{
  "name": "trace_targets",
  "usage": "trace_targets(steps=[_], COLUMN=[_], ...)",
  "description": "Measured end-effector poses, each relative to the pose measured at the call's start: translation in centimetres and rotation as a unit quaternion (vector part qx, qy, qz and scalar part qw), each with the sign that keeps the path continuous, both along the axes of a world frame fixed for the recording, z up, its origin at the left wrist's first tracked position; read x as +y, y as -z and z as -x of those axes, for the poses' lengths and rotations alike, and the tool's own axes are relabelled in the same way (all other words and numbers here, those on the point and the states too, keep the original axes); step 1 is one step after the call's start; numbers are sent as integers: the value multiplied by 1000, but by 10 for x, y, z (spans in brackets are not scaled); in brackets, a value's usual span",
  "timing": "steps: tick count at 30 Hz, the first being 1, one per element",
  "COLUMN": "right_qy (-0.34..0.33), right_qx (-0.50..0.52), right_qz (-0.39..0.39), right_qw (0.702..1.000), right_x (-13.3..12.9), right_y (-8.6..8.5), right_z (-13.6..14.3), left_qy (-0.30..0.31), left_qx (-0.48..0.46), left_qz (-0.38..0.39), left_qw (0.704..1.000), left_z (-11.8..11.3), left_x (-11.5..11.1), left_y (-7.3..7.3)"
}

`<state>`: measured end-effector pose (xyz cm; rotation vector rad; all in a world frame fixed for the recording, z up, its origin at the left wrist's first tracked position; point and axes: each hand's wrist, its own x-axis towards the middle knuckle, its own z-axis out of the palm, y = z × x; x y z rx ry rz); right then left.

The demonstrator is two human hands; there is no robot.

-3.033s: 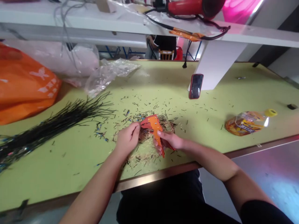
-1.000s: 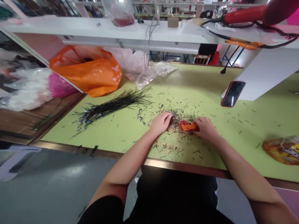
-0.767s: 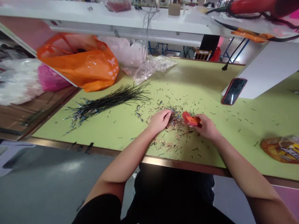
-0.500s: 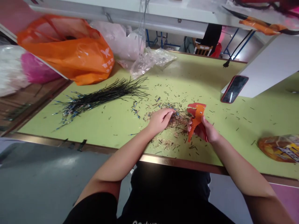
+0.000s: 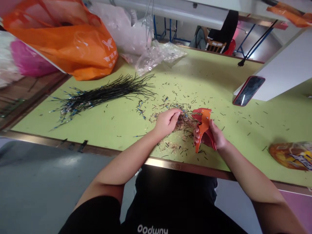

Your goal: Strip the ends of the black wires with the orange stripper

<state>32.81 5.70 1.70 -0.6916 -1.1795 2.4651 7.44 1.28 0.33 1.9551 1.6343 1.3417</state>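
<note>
My left hand is closed in a pinch, thumb against forefinger, on a thin dark wire. Only a short length shows, reaching toward the jaws of the orange wire stripper. Whether the jaws touch it I cannot tell. Wrapped around the stripper's handles is my right hand, with the jaws pointing left. Beneath both hands lies a scattered heap of wire offcuts, black, blue and copper-coloured. To the left rests a bundle of black wires with blue-tipped ends.
An orange bag and clear plastic bags stand at the back left. A phone leans against a white panel at right. A snack-like package lies at the right edge of the green table.
The wire stripper has moved slightly left, closer to my left hand, and a wire now shows between them. My left hand stays pinched. The camera view has shifted a little.
</note>
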Motion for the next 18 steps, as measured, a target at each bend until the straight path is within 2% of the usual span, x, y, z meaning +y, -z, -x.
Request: trace_targets(steps=[6,10,18], right_qy=[-28,-33,-18], right_qx=[-6,-5,-6], right_qz=[11,11,-1], right_qw=[1000,999,1000], right_x=[-8,-13,-17], right_y=[-6,-9,-7], right_z=[8,12,15], left_qy=[30,51,52], left_qx=[77,87,110], left_qz=[-1,-17,8], left_qw=[997,995,992], left_z=[-4,-6,-6], left_x=[0,0,-1], left_y=[-3,-2,-5])
